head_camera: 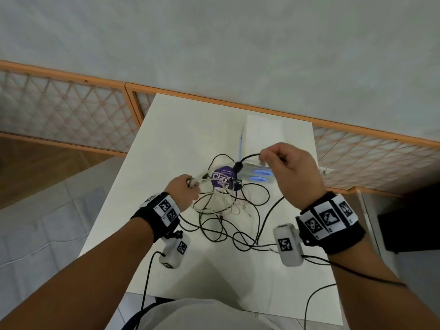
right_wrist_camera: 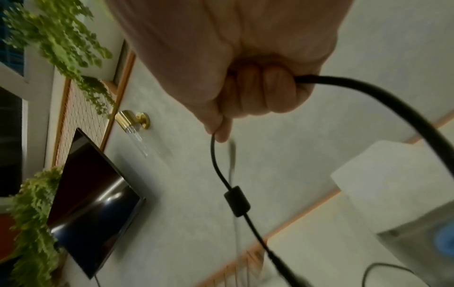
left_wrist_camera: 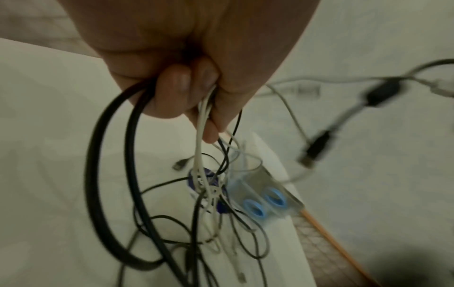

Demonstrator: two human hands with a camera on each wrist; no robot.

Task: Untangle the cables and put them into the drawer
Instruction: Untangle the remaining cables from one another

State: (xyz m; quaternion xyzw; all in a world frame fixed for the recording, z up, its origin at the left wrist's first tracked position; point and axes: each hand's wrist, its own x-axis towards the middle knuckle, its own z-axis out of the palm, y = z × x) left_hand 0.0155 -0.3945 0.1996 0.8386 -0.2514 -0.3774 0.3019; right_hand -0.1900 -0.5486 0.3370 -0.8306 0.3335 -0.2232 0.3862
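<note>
A tangle of black and white cables (head_camera: 228, 210) lies mid-table on the white table (head_camera: 181, 129). My left hand (head_camera: 189, 185) grips a bunch of white cables (left_wrist_camera: 200, 136), with a thick black loop (left_wrist_camera: 98, 155) passing under its fingers (left_wrist_camera: 176, 85). Raised above the tangle, my right hand (head_camera: 269, 158) pinches a black cable (head_camera: 250, 156) that carries a ferrite bead (head_camera: 237, 166), also visible as the ferrite bead (right_wrist_camera: 237, 201) below the curled fingers (right_wrist_camera: 258, 91). A clear drawer with two blue rings (head_camera: 260, 175) sits in front of a white box (head_camera: 264, 132).
A purple round lid marked "Clay" (head_camera: 222, 178) lies under the cables beside the drawer. A blue stick (head_camera: 240, 146) leans at the box. An orange-framed lattice fence (head_camera: 71, 108) runs behind the table. Wrist-camera leads trail off the near edge.
</note>
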